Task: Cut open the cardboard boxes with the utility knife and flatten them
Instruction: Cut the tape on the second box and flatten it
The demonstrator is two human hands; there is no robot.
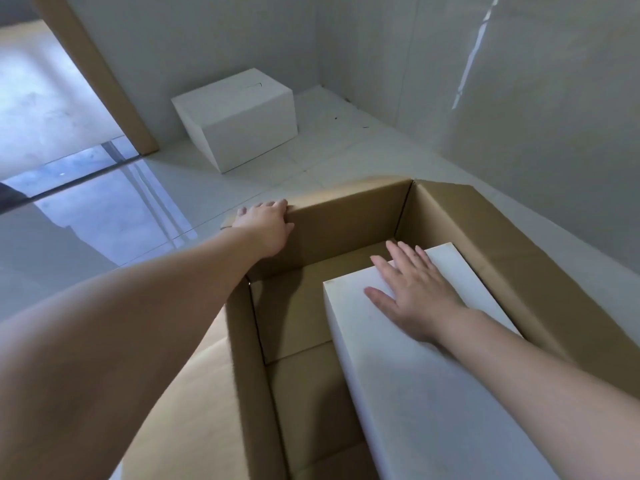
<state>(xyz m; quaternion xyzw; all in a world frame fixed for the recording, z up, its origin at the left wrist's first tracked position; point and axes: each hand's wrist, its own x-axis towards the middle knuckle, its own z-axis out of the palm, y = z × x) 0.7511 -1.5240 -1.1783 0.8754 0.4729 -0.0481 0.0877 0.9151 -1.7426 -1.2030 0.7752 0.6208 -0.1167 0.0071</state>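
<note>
Two hands work the open box (pixel 346 216): left hand (pixel 266 223) grips its rim, right hand (pixel 412 289) lies flat, fingers spread, on foam (pixel 415 393); next, lifting it out.

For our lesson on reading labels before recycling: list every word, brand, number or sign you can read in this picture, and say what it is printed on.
None can be read.
Brown cardboard box: its visible walls and flaps are plain, no print.
White slab inside it: blank.
White box by the wall: only a small dark mark on top, not legible as text.
Walls and floor: no signs.
</note>
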